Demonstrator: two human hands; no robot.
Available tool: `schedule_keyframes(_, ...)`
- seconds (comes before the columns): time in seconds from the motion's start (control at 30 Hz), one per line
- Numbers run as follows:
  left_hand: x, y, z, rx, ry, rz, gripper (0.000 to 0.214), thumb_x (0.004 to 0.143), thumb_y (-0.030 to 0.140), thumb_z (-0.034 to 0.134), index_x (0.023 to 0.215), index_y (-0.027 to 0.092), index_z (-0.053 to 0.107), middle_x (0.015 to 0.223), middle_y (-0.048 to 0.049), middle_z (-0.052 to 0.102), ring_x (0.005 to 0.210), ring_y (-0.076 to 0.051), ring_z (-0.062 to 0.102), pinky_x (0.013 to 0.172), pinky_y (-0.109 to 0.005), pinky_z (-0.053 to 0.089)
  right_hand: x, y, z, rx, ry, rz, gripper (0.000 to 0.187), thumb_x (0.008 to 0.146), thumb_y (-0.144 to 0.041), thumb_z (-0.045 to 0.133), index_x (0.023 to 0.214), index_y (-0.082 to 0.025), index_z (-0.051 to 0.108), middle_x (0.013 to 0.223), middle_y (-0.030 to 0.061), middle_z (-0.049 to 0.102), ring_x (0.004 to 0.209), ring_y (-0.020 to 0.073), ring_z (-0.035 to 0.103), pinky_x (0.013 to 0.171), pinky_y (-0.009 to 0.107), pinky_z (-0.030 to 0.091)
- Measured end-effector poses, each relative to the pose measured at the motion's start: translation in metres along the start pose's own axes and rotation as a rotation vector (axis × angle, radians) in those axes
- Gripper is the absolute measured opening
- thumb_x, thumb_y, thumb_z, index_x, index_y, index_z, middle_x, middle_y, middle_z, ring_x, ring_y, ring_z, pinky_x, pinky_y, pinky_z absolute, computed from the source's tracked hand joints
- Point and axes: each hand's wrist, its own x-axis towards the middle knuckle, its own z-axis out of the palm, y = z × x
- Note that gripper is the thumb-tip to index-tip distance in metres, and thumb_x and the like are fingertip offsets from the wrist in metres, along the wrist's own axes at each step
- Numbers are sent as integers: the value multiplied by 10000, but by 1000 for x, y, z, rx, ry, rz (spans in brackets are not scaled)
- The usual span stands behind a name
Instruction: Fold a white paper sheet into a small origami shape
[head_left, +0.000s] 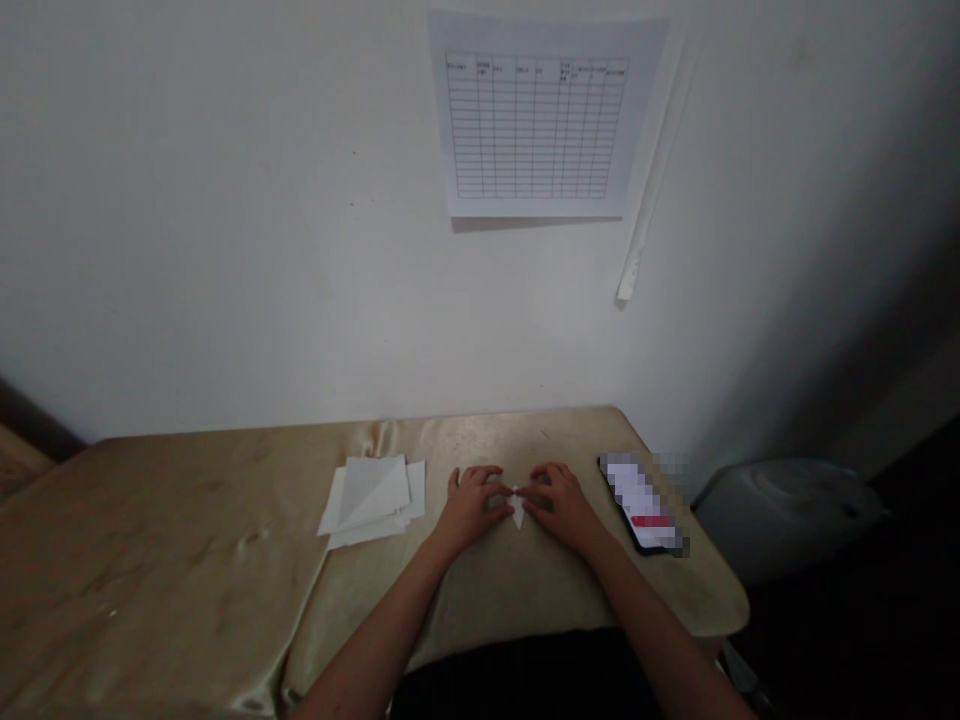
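A small folded piece of white paper [518,514] lies on the table between my two hands, its pointed end toward me. My left hand [472,503] pinches its left side, with thumb and fingertips at the paper's edge. From the other side my right hand [556,503] grips it the same way, and the fingertips of both hands nearly meet at its upper part. The fingers cover much of the paper, so its full folded shape is hidden.
A loose stack of white paper sheets [373,497] lies left of my hands. To the right, a phone [626,500] with a blurred screen rests near the edge of the cloth-covered table [187,560]. A printed chart [540,120] hangs on the wall; a pale container [787,515] stands beyond the table.
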Motion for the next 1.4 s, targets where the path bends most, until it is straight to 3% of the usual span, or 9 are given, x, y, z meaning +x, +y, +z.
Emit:
schedule_keyframes(0.17, 1, 3, 0, -61, 30, -16, 249, 804, 426, 778, 1029, 325, 746, 1352, -33, 625, 1310, -286, 500, 1172, -644, 159, 2, 4, 4, -8, -11, -5, 225, 889, -288, 702, 1097, -345, 765, 1200, 83, 611, 1194, 258, 510, 1062, 436, 408)
schedule_keyframes(0.33, 1, 9, 0, -93, 96, -65, 132, 873, 388, 699, 907, 265, 732, 1250, -34, 679, 1244, -255, 551, 1178, -628, 161, 1, 5, 5, -3, 12, -12, 229, 884, -281, 711, 1093, -358, 764, 1198, 78, 609, 1191, 261, 512, 1062, 441, 406)
schedule_keyframes(0.43, 1, 9, 0, -93, 84, -61, 76, 846, 281, 708, 918, 273, 731, 1266, -25, 670, 1256, -256, 546, 1178, -637, 156, 1, 6, 5, 8, 17, -13, 240, 878, -267, 716, 1092, -364, 763, 1188, 76, 606, 1181, 261, 516, 1056, 444, 412)
schedule_keyframes(0.5, 1, 6, -1, -85, 66, -47, 161, 817, 247, 723, 970, 296, 738, 1292, -24, 656, 1275, -265, 534, 1180, -641, 157, 1, 6, 6, 11, 16, -13, 244, 871, -259, 722, 1087, -364, 765, 1183, 77, 605, 1177, 262, 518, 1052, 444, 416)
schedule_keyframes(0.63, 2, 0, -2, -40, 40, -14, 278, 804, 278, 743, 1072, 353, 750, 1354, -24, 625, 1315, -291, 503, 1180, -606, 216, 1, 8, 7, 14, 14, -25, 252, 873, -258, 716, 1103, -350, 761, 1193, 83, 601, 1178, 267, 516, 1053, 450, 419)
schedule_keyframes(0.93, 2, -2, 0, 10, 50, -1, 272, 806, 304, 749, 1069, 369, 770, 1372, -14, 615, 1319, -305, 495, 1170, -566, 285, 0, 12, 10, 52, 25, -46, 250, 863, -232, 723, 1091, -327, 762, 1185, 83, 601, 1163, 260, 522, 1043, 447, 430)
schedule_keyframes(1.1, 1, 0, -2, 21, 55, 11, 250, 817, 305, 735, 1058, 357, 773, 1370, -19, 616, 1310, -304, 499, 1160, -565, 301, 1, 13, 9, 107, 49, -28, 181, 835, -245, 752, 1013, -273, 763, 1166, 76, 614, 1149, 252, 535, 1035, 434, 439)
schedule_keyframes(1.27, 1, 1, -2, 25, 63, 13, 248, 811, 304, 738, 1050, 359, 775, 1354, -19, 624, 1298, -300, 508, 1157, -560, 304, 3, 13, 9, 132, 69, -26, 104, 921, -262, 653, 930, -233, 752, 1095, 73, 651, 1077, 232, 564, 998, 423, 448)
schedule_keyframes(1.4, 1, 0, -1, 28, 68, 18, 245, 816, 302, 733, 1050, 361, 772, 1353, -13, 623, 1294, -293, 507, 1158, -551, 303, 3, 14, 10, 138, 83, -43, 76, 853, -182, 707, 890, -230, 752, 1100, 67, 662, 1084, 237, 566, 994, 419, 448)
